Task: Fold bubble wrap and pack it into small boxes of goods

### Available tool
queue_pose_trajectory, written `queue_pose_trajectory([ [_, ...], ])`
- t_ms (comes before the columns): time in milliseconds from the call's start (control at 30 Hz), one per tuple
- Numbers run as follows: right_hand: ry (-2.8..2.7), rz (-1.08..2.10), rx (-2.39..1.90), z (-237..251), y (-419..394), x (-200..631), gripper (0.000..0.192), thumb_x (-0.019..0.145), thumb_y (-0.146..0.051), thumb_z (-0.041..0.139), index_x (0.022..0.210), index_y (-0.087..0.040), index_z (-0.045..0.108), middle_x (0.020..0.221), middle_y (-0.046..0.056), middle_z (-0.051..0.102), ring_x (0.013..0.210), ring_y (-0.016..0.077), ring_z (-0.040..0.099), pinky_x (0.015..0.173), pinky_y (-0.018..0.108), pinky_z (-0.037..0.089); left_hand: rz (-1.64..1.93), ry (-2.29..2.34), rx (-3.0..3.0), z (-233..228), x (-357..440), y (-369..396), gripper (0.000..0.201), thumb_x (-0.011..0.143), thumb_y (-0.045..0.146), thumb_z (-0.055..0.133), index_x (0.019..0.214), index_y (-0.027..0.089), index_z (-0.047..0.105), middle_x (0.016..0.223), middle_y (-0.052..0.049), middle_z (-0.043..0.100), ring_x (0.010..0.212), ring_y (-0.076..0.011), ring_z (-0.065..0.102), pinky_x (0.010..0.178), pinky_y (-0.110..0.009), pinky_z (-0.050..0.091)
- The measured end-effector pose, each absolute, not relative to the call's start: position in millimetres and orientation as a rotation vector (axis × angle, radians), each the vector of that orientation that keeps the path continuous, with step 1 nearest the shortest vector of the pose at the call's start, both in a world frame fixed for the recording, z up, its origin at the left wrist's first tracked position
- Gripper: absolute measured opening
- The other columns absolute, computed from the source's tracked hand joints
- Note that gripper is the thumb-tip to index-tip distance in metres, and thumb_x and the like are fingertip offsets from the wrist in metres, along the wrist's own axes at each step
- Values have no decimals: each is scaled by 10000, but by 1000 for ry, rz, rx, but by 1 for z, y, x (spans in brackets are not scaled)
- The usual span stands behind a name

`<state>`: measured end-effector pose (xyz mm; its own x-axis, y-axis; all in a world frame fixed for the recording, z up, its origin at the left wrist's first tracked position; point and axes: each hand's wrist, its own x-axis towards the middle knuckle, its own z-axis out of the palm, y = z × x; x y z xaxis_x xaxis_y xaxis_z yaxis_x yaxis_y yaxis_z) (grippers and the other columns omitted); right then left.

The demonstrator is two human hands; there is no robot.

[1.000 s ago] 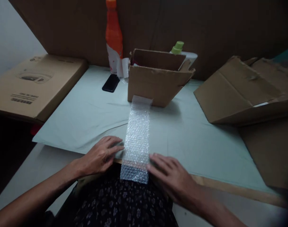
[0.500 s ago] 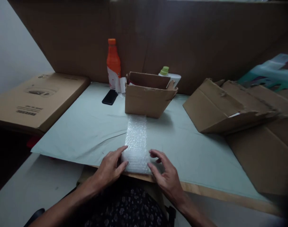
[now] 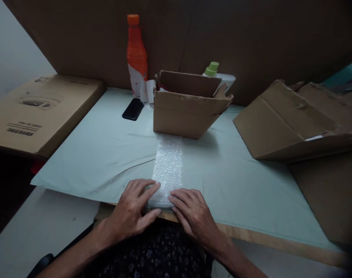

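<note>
A strip of clear bubble wrap [image 3: 168, 164] lies flat on the pale green table cover [image 3: 106, 146], running from the table's near edge to an open cardboard box [image 3: 184, 108]. The strip's near end is folded or rolled over on itself. My left hand [image 3: 134, 212] presses on the left side of that folded end, thumb under its edge. My right hand [image 3: 193, 214] presses on the right side, fingers spread over it.
An orange bottle [image 3: 136, 54], a black phone [image 3: 132, 109] and a green-capped white container [image 3: 215, 73] stand near the box. A flat printed carton [image 3: 39, 108] lies left; collapsed cardboard boxes [image 3: 291, 119] lie right. Cardboard sheets [image 3: 222, 34] line the back.
The strip's near end hung over the table edge; it is now folded up onto the table. Both hands have moved inward onto the fold and press on it.
</note>
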<state>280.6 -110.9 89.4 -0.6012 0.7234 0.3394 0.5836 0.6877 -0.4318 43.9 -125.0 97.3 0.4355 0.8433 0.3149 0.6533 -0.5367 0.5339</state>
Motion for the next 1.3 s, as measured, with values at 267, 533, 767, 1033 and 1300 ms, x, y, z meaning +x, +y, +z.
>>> queue_pose_trajectory([
  [267,-2231,237,-1089,91,-102,289,295,949,-161,578,1242,-185,588,1180,136,689,1091,279,624,887,462,505,698,1428,2320,84,59,-102,380,962,156,501,1342,162,505,941,-77,672,839,-233,582,771,-406,496],
  [533,-2383,411,-1026,87,-94,287,250,969,-127,526,1201,-192,595,1074,87,721,983,244,644,869,447,495,802,1256,2384,92,55,-110,407,936,207,597,1332,166,514,1179,-128,611,1085,-273,542,928,-467,486],
  [767,-2300,335,-1055,93,-93,294,301,981,-198,561,1281,-173,548,1207,137,667,1092,264,608,891,449,490,837,1361,2283,88,54,-105,406,947,140,557,1349,159,500,1009,-85,664,944,-238,571,853,-436,511],
  [1033,-2450,201,-1008,91,-82,281,234,961,-129,546,1182,-168,615,1119,109,709,1031,265,626,903,458,467,921,1386,2384,84,52,-97,438,934,243,624,1345,144,510,1235,-147,594,1137,-278,543,976,-469,479],
  [1300,-2289,260,-1084,94,-86,295,256,979,-178,541,1229,-179,596,1161,120,709,1043,249,647,864,424,492,821,1397,2230,89,55,-94,462,947,188,552,1398,168,458,1049,-89,676,970,-248,577,873,-431,512],
])
